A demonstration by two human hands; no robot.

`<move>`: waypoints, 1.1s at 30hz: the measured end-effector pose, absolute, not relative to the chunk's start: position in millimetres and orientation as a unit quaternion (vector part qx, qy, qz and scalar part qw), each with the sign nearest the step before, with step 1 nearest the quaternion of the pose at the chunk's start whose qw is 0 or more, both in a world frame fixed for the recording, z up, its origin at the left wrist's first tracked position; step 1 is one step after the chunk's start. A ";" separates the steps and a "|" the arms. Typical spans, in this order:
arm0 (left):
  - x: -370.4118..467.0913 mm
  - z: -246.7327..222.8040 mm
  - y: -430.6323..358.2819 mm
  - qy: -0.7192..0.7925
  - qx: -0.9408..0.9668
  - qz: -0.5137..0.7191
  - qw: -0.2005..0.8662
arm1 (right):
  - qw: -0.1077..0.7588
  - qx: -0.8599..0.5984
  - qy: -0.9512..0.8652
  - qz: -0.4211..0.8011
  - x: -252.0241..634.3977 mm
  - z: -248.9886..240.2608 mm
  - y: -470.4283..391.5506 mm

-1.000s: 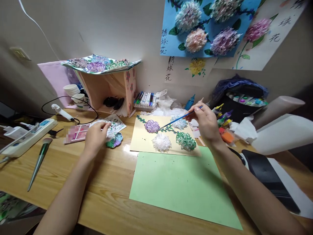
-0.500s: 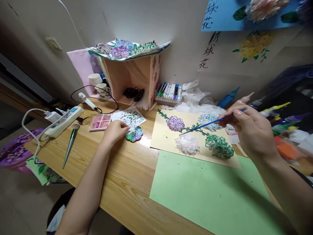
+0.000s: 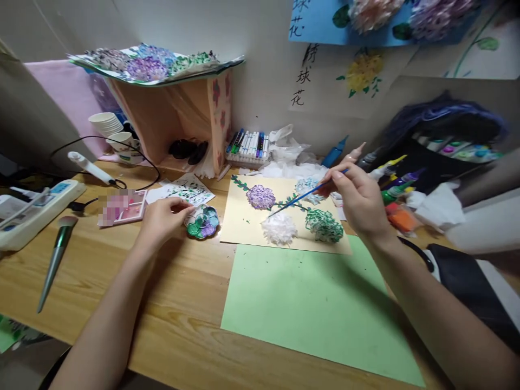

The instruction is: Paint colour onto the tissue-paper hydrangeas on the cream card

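Observation:
My right hand [image 3: 357,195] holds a thin blue paintbrush [image 3: 303,194] slanting down to the left, its tip at the upper left edge of a white fluffy flower [image 3: 280,228]. That flower is on a cream sheet [image 3: 239,227], with a purple flower [image 3: 260,196], a blue one [image 3: 311,188] and a green one [image 3: 324,225] joined by painted leafy stems. With its fingers pinched, my left hand [image 3: 168,216] grips the rim of a small flower-shaped palette [image 3: 202,222] smeared with green, purple and blue paint.
Under the cream sheet's front edge lies a green sheet [image 3: 317,303]. Markers [image 3: 248,147] and crumpled tissue stand behind. Paint bottles [image 3: 396,187] are at the right. On the left are a makeup brush [image 3: 57,262], a pink palette [image 3: 132,206] and a power strip [image 3: 44,214].
The view has swung to the right, so the scene sits further left. The brush tip is now at the white flower's upper left edge. Both hands keep their holds.

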State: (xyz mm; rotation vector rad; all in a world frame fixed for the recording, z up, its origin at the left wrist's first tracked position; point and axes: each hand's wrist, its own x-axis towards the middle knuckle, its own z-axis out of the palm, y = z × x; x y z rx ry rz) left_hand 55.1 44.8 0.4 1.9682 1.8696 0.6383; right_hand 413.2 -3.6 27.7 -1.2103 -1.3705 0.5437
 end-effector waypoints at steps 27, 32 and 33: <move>114.0 -23.6 20.5 0.575 0.520 0.275 0.569 | 0.592 -0.554 -0.486 0.327 440.0 3.4 29.3; 114.0 -23.4 20.3 0.577 0.523 0.271 0.567 | 0.575 -0.542 -0.497 0.358 438.1 2.0 29.8; 114.0 -23.2 20.1 0.577 0.523 0.269 0.566 | 0.574 -0.543 -0.497 0.359 437.8 1.7 30.0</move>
